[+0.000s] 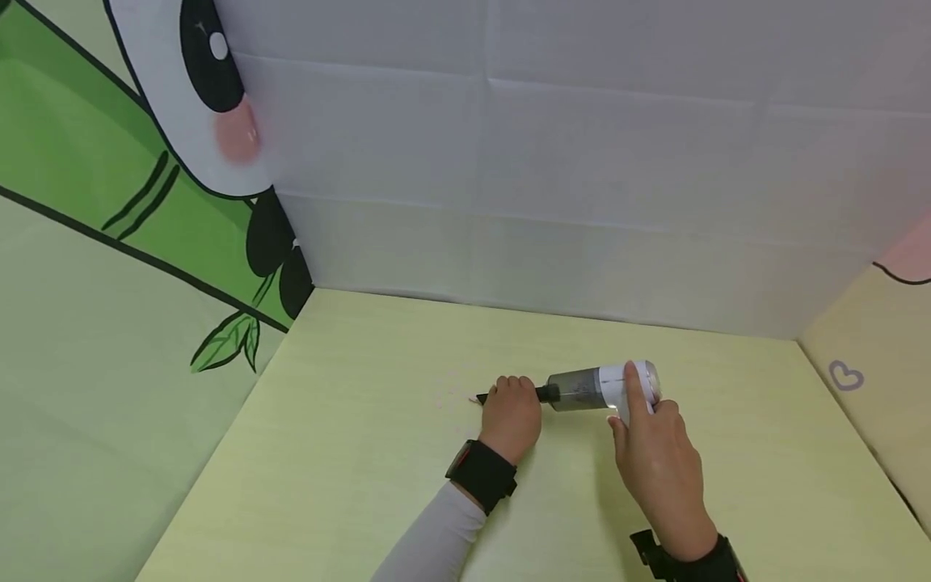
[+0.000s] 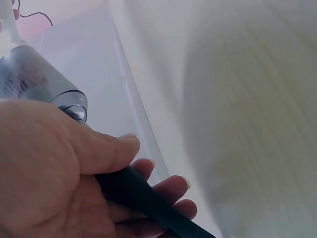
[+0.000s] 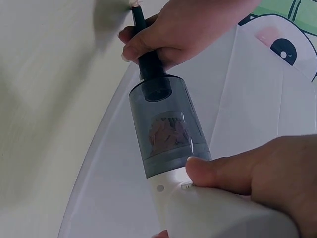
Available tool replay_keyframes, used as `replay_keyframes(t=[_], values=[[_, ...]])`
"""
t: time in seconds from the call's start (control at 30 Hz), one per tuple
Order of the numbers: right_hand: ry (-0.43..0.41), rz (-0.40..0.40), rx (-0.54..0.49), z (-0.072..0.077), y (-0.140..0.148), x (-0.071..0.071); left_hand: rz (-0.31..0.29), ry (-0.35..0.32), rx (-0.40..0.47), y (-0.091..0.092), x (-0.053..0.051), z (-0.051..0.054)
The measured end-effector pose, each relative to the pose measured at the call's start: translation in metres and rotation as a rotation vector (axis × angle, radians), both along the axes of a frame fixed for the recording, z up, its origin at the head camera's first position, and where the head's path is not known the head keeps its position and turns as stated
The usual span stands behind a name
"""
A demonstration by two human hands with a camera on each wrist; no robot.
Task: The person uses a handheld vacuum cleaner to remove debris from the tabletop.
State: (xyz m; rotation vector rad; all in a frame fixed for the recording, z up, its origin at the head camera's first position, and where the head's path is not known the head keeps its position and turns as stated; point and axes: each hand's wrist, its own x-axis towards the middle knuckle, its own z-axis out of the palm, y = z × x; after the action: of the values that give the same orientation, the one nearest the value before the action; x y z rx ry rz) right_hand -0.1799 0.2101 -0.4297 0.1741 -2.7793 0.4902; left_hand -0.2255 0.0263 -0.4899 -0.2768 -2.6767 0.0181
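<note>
A handheld vacuum cleaner (image 1: 578, 390) with a white body and a smoky clear dust cup (image 3: 166, 126) is held low over the table, its nozzle pointing left. Around its white body, my right hand (image 1: 662, 461) grips from the right, thumb and fingers on either side. My left hand (image 1: 511, 416) holds the slim black nozzle (image 2: 148, 198) between thumb and fingers. Pinkish scraps (image 3: 169, 134) lie inside the cup. A small pale scrap (image 3: 134, 3) is at the nozzle tip. Faint tiny bits (image 1: 449, 392) dot the table just left of the tip.
The pale yellow tabletop (image 1: 349, 453) runs back to a creased white sheet (image 1: 553, 178). Printed cloth with a green cartoon pattern (image 1: 109, 162) stands along the left, and a cream panel with a heart (image 1: 846, 374) along the right.
</note>
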Motion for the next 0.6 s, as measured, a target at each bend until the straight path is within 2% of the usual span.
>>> replay_keyframes(t=[0.17, 0.3, 0.6], values=[[-0.022, 0.002, -0.002, -0.005, -0.004, -0.007, 0.025, 0.021, -0.031, -0.004, -0.006, -0.004], [-0.052, 0.009, -0.006, -0.008, -0.009, -0.012, 0.040, 0.032, -0.030, -0.011, -0.007, -0.008], [-0.006, 0.032, -0.014, -0.016, -0.016, -0.026, 0.046, 0.059, 0.008, -0.019, -0.017, -0.009]])
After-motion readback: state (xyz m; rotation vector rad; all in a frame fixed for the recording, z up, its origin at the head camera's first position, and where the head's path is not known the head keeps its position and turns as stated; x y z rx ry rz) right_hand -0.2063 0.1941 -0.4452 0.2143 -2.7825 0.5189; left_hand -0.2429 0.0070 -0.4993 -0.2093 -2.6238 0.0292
